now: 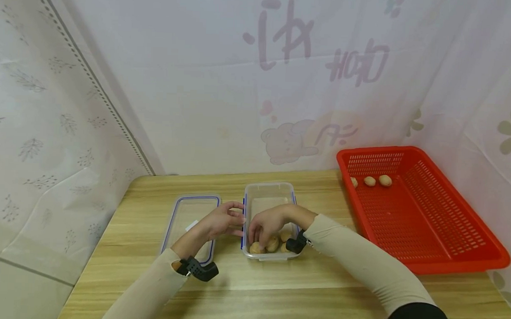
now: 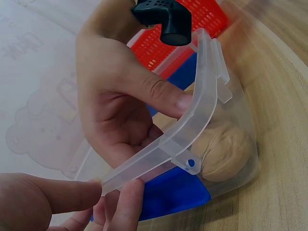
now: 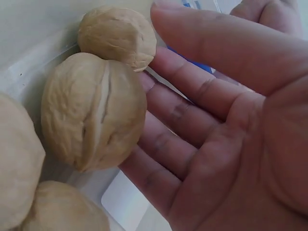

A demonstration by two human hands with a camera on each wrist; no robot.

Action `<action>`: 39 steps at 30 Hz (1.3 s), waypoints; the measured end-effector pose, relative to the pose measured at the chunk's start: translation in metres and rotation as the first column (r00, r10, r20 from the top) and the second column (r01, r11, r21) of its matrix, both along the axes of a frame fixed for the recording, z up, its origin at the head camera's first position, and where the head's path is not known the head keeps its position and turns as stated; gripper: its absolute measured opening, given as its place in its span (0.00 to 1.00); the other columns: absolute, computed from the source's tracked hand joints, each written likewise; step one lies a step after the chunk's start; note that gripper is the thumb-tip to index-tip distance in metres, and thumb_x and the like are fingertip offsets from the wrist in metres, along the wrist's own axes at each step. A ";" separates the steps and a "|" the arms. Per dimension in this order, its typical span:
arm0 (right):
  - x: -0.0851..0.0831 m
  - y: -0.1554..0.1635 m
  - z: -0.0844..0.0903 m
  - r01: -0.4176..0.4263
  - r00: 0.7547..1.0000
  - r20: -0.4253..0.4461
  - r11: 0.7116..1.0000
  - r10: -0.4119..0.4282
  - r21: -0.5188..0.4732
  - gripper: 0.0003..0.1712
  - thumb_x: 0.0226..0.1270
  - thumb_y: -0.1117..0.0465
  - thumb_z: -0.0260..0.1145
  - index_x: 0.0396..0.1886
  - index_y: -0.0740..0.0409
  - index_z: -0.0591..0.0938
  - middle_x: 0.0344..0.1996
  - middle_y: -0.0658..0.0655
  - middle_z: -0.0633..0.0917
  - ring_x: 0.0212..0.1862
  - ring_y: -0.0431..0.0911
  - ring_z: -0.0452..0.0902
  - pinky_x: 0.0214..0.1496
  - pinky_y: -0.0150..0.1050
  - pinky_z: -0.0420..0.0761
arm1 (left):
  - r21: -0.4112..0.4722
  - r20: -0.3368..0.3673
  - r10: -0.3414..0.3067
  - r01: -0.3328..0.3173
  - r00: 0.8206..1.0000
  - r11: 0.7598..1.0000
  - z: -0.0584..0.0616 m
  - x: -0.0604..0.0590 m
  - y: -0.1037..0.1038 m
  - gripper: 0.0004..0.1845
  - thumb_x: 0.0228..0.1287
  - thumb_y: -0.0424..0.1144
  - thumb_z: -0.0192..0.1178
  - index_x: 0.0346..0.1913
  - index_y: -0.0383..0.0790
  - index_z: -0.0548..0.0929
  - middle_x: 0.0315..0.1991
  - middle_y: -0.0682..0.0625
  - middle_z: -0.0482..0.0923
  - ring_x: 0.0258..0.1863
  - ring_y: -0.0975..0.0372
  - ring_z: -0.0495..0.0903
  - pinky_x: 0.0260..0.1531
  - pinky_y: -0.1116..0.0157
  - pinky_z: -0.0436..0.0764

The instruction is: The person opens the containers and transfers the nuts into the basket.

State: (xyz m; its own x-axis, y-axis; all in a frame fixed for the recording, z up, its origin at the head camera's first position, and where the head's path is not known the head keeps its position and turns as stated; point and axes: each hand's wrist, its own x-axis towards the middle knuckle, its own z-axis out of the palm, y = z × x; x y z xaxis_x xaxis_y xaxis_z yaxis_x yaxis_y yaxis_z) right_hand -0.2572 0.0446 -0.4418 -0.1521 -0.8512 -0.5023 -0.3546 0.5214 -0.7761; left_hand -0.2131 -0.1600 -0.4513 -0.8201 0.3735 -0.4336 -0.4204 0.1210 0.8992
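The surface [image 1: 276,291] is light wood with a straight grain. Pale printed curtains [image 1: 199,82] hang behind it and at the left side, and they close the room around it. At the right, a red basket [image 1: 447,232] stands on the surface with three walnuts at its far end. In the middle stands a clear box [image 1: 268,197] with blue clips, and its lid [image 1: 190,213] lies flat just beside it on the left.

Both forearms come in from the near edge, in beige sleeves, each with a black camera at the wrist. The left hand [image 1: 221,221] is at the left wall of the box. In the left wrist view its thumb and fingertips [image 2: 127,202] pinch the rim and the clear clip of the box, so this grip is closed on the box edge.

The right hand [image 1: 267,225] reaches down into the near end of the box, palm turned down. In the right wrist view its fingers [image 3: 192,120] are straight and spread, and they touch a walnut [image 3: 94,110] from the side; the grip is not closed on it. The walnuts [image 1: 271,244] lie together in the near end of the box, touching each other.
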 end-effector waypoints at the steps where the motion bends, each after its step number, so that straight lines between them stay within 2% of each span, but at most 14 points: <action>1: 0.001 0.000 0.000 0.003 1.000 0.006 1.000 -0.003 0.006 0.16 0.64 0.70 0.72 0.51 0.62 0.84 0.41 0.49 0.85 0.45 0.36 0.79 0.51 0.28 0.82 | -0.001 0.000 -0.001 0.001 1.000 1.000 0.000 0.000 0.000 0.27 0.73 0.22 0.53 0.71 0.26 0.60 0.47 0.41 0.72 0.40 0.59 0.78 0.42 0.59 0.90; 11: 0.004 -0.001 -0.004 0.057 0.998 0.000 0.998 -0.057 0.016 0.16 0.60 0.72 0.75 0.47 0.60 0.84 0.39 0.49 0.84 0.43 0.37 0.78 0.48 0.29 0.81 | -0.005 -0.003 0.002 -0.002 1.000 1.000 0.002 0.000 0.002 0.26 0.73 0.21 0.54 0.69 0.26 0.61 0.46 0.42 0.72 0.39 0.59 0.78 0.42 0.58 0.91; 17: 0.006 -0.001 -0.004 0.063 0.998 -0.016 0.998 -0.063 0.011 0.16 0.60 0.72 0.75 0.47 0.61 0.84 0.38 0.49 0.84 0.42 0.37 0.79 0.48 0.28 0.82 | -0.011 -0.006 0.001 -0.001 1.000 1.000 0.001 0.001 0.003 0.26 0.72 0.21 0.54 0.70 0.25 0.60 0.49 0.39 0.72 0.40 0.58 0.78 0.43 0.58 0.90; 33: 0.006 -0.003 -0.005 0.027 0.993 -0.112 1.000 -0.029 -0.015 0.15 0.61 0.71 0.75 0.48 0.63 0.88 0.37 0.45 0.86 0.40 0.33 0.77 0.47 0.25 0.81 | -0.011 -0.008 0.011 -0.011 1.000 1.000 -0.001 0.000 0.002 0.26 0.72 0.21 0.55 0.69 0.26 0.62 0.46 0.41 0.71 0.39 0.58 0.78 0.40 0.59 0.91; 39: 0.003 0.000 -0.003 0.049 0.986 -0.158 0.998 -0.053 -0.025 0.16 0.59 0.69 0.75 0.48 0.60 0.88 0.38 0.43 0.84 0.42 0.33 0.76 0.48 0.26 0.80 | -0.010 -0.009 0.014 -0.014 1.000 1.000 -0.002 0.000 0.002 0.25 0.72 0.21 0.53 0.69 0.26 0.62 0.47 0.40 0.72 0.40 0.59 0.78 0.40 0.60 0.91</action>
